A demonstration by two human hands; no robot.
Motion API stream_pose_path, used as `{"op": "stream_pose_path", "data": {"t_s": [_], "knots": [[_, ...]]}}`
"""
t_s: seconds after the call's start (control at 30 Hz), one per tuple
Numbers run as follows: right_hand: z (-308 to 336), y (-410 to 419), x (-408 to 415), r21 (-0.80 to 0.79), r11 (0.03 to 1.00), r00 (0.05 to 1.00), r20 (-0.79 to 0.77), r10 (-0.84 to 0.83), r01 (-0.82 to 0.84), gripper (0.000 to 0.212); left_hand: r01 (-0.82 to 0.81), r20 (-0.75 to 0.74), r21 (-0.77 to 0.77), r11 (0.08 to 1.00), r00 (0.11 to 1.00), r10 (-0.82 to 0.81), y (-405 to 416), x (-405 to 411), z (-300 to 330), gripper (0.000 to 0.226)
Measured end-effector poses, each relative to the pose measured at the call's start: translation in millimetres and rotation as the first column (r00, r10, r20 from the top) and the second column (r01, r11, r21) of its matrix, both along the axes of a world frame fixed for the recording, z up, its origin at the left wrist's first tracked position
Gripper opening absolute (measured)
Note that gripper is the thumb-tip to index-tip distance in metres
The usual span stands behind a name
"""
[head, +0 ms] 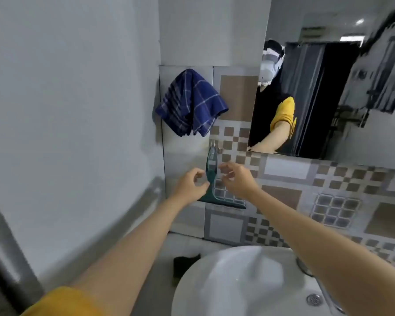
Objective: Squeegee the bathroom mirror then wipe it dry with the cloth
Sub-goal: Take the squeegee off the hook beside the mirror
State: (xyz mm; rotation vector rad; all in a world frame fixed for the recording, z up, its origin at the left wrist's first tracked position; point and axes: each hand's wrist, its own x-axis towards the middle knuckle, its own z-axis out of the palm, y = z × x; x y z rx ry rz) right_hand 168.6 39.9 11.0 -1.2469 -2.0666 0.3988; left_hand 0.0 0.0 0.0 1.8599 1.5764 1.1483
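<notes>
A green squeegee [211,169] hangs from a hook on the tiled wall, blade down, left of the mirror [328,87]. My left hand [191,185] is just left of its handle and my right hand [236,179] just right of it. Both have their fingers curled and apart, close to the handle without clearly gripping it. A blue checked cloth [192,103] hangs on the wall above the squeegee. The mirror reflects a person in a yellow sleeve.
A white sink [237,281] sits below my arms, with a drain [314,299] at the lower right. A plain wall with a grey pipe [146,197] closes the left side. A dark object [185,263] lies beside the sink.
</notes>
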Motion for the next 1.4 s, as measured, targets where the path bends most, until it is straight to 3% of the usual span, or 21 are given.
{"op": "stream_pose_path", "data": {"t_s": [0.33, 0.53, 0.83, 1.03, 1.13, 1.23, 1.3, 1.4], "knots": [[-5.6, 29.2, -23.2, 0.008, 0.999, 0.99, -0.134, -0.052, 0.054, 0.028, 0.101, 0.323, -0.039, 0.994, 0.943, -0.083, 43.8, -10.5, -27.3, 0.018], [0.8, 27.1, -23.4, 0.067, 0.992, 0.974, -0.21, -0.086, 0.102, 0.029, 0.137, 0.372, -0.011, 0.99, 0.92, -0.123, 40.0, -9.9, -21.8, 0.026], [48.2, -3.8, -20.3, 0.113, 0.993, 0.937, -0.349, 0.012, 0.029, 0.029, 0.187, 0.516, 0.063, 0.98, 0.834, -0.193, 12.4, -2.3, 6.5, 0.028], [76.3, -41.4, -5.9, 0.202, 0.979, 0.9, -0.426, 0.089, -0.001, 0.031, 0.18, 0.468, 0.163, 0.97, 0.851, -0.237, -10.7, 7.3, 39.3, 0.026], [92.0, -60.3, 15.7, 0.317, 0.947, 0.947, -0.316, 0.049, 0.057, 0.024, 0.227, 0.405, 0.222, 0.948, 0.863, -0.301, -24.1, 15.4, 61.5, 0.031], [111.1, -77.6, 48.4, 0.618, 0.783, 0.996, -0.001, -0.086, 0.069, 0.028, 0.304, 0.323, 0.262, 0.916, 0.867, -0.38, -37.4, 24.3, 83.8, 0.035], [125.3, -86.8, 69.1, 0.77, 0.638, 0.962, 0.162, -0.217, 0.014, 0.036, 0.345, 0.264, 0.272, 0.898, 0.871, -0.414, -44.9, 33.4, 99.1, 0.035], [149.0, -101.1, 95.1, 0.824, 0.554, 0.89, 0.337, -0.308, -0.12, 0.041, 0.401, 0.162, 0.286, 0.87, 0.875, -0.456, -54.3, 51.7, 123.0, 0.033]]}}
